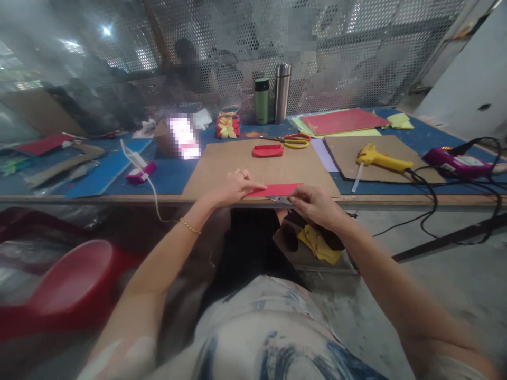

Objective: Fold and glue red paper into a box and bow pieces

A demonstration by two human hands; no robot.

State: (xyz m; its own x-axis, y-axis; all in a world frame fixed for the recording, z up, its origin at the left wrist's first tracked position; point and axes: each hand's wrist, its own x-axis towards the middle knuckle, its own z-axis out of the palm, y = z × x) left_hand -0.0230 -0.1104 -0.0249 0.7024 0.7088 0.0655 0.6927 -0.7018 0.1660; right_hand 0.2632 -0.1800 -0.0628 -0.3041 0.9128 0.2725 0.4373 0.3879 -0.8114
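A red strip of paper (283, 189) lies along the table's front edge, on a large sheet of brown cardboard (222, 163). The stretched index finger of my left hand (240, 186) presses on the strip's left end; its other fingers are loosely bent. My right hand (317, 205) is closed at the strip's right end, pinching a thin, flat, silvery tool (280, 200) that points left along the strip's near side. The tool's kind is unclear, as my fingers cover part of it. Just beyond the strip sits a folded red paper piece (268, 151).
Yellow-handled scissors (297, 140) lie behind the cardboard. A yellow glue gun (382, 158) with trailing black cables rests at right, near a purple power strip (459, 161). A green tumbler (262, 100) and a steel flask (282, 94) stand behind. A red chair (75, 277) is at lower left.
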